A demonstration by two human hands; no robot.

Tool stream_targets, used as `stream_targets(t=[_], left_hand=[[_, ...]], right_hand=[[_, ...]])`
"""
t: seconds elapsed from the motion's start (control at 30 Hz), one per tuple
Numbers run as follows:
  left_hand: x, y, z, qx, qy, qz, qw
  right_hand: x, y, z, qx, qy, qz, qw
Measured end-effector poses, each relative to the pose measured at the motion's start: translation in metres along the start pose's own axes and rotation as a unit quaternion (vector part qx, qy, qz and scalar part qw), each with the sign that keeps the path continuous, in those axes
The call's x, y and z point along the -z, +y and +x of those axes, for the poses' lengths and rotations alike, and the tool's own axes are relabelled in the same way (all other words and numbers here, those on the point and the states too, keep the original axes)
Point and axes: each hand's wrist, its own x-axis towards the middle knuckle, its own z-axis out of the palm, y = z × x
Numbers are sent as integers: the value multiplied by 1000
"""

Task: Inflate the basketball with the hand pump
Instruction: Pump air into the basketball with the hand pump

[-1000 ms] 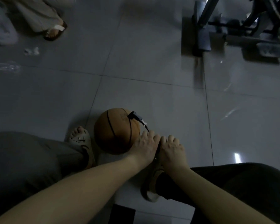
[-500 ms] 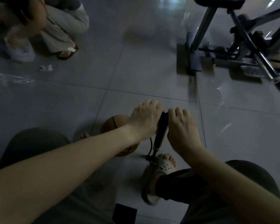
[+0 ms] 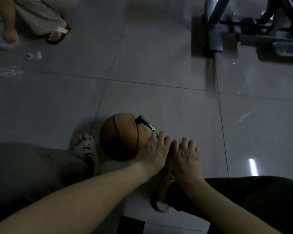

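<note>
An orange basketball [image 3: 123, 137] lies on the grey tiled floor between my feet. A black hose connector [image 3: 141, 121] is plugged into its top. My left hand [image 3: 153, 149] and my right hand [image 3: 184, 153] sit side by side, fingers curled over the black pump handle [image 3: 170, 149], which is pushed low, just right of the ball. The pump body is hidden under my hands. My right foot in a beige sandal [image 3: 161, 195] sits below the hands.
My left foot in a pale sandal [image 3: 87, 150] touches the ball's left side. An exercise machine frame [image 3: 240, 29] stands at the back right. Another person crouches at the top left [image 3: 41, 16], with white scraps [image 3: 33, 55] on the floor nearby.
Half a second ago both hands held the handle raised, with the pump shaft showing. Both hands have since pushed it down close to the floor, as one second ago.
</note>
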Motion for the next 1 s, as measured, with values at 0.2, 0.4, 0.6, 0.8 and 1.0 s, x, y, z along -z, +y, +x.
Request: stream_targets(t=[0.2, 0.4, 0.6, 0.8, 1.0], left_hand=[[-16, 7, -20, 30, -57, 2, 998], [13, 14, -16, 45, -120, 26, 991], [85, 7, -18, 9, -207, 10, 978], [150, -4, 6, -16, 30, -2, 999], [61, 12, -22, -29, 46, 3, 999]], right_hand=[[-22, -3, -9, 4, -78, -2, 997], [12, -4, -6, 12, -145, -15, 989], [84, -8, -7, 28, -193, 68, 978], [142, -7, 16, 48, 56, 19, 997], [61, -12, -22, 8, 39, -9, 999]])
